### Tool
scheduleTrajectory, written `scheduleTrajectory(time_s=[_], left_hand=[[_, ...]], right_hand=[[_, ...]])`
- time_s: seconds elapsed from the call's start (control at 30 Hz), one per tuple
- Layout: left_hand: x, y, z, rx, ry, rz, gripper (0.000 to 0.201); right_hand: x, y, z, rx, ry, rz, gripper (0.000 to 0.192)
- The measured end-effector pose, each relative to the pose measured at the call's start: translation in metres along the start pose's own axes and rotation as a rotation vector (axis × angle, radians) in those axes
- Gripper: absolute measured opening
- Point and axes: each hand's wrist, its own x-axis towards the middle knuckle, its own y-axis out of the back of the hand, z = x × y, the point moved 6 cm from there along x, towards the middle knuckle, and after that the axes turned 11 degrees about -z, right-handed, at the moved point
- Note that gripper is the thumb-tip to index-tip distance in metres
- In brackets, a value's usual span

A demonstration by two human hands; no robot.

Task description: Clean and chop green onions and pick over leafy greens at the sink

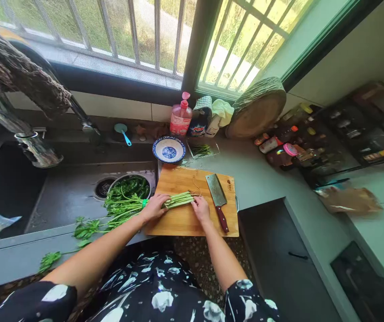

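A bunch of leafy celery (pixel 180 198) lies across the wooden cutting board (pixel 181 223), its leaves spilling left over the sink edge and a green band around its stalks. My left hand (pixel 155 207) is wrapped over the stalks near the band. At the root end, my right hand (pixel 200 208) has its fingers closed on the stalk ends. Thin roots trail onto the board there. A cleaver (pixel 217 197) with a dark red handle rests on the board, right of my right hand, its handle toward me.
Left is the sink (pixel 67 197) with a bowl of green peppers (pixel 134 185) and a faucet (pixel 37 150). Behind the board stand a blue-and-white bowl (pixel 169 150), a pink soap bottle (pixel 180 117) and a round wooden chopping block (pixel 259 109). Jars (pixel 281 154) line the right counter.
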Motion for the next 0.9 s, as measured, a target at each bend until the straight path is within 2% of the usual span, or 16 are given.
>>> scheduleTrajectory(time_s=[0.1,0.3,0.37,0.43,0.47,0.53,0.6,0.67,0.7,0.77,0.83,0.87,0.9], left_hand=[[0.001,-0.001,-0.003,-0.016,0.006,0.005,0.039],[0.003,-0.005,-0.009,-0.014,0.006,0.019,0.035],[0.003,-0.004,-0.008,-0.013,-0.026,0.022,0.032],[0.002,-0.003,-0.006,-0.013,-0.062,0.033,0.029],[0.001,-0.002,-0.005,-0.013,-0.076,0.039,0.028],[0.000,-0.002,-0.004,-0.014,-0.087,0.057,0.027],[-0.001,-0.002,-0.005,-0.018,-0.085,0.076,0.027],[-0.001,-0.003,-0.007,-0.029,-0.078,0.092,0.027],[-0.001,-0.004,-0.009,-0.037,-0.074,0.095,0.027],[0.001,-0.004,-0.011,-0.056,-0.061,0.090,0.027],[0.002,-0.002,-0.013,-0.076,-0.027,0.086,0.026],[0.003,-0.001,-0.013,-0.085,-0.010,0.079,0.026],[0.004,0.000,-0.013,-0.094,0.004,0.067,0.026]], right_hand=[[0.003,-0.007,-0.001,0.001,-0.007,0.006,0.022],[0.012,-0.011,-0.010,0.001,0.024,-0.061,0.018],[0.011,-0.006,-0.012,0.009,0.010,-0.061,0.020],[0.004,0.008,-0.009,-0.017,-0.028,-0.013,0.025],[-0.001,0.020,-0.003,-0.053,-0.075,0.033,0.028],[-0.019,0.048,0.019,-0.165,-0.259,0.131,0.035],[-0.039,0.072,0.044,-0.269,-0.495,0.157,0.041],[-0.054,0.084,0.057,-0.330,-0.607,0.170,0.043],[-0.056,0.084,0.054,-0.347,-0.571,0.182,0.038],[-0.050,0.068,0.031,-0.358,-0.330,0.166,0.023],[-0.038,0.032,-0.005,-0.337,-0.011,0.050,0.017],[-0.033,0.013,-0.022,-0.326,0.110,-0.024,0.016],[-0.028,-0.003,-0.035,-0.334,0.167,-0.053,0.017]])
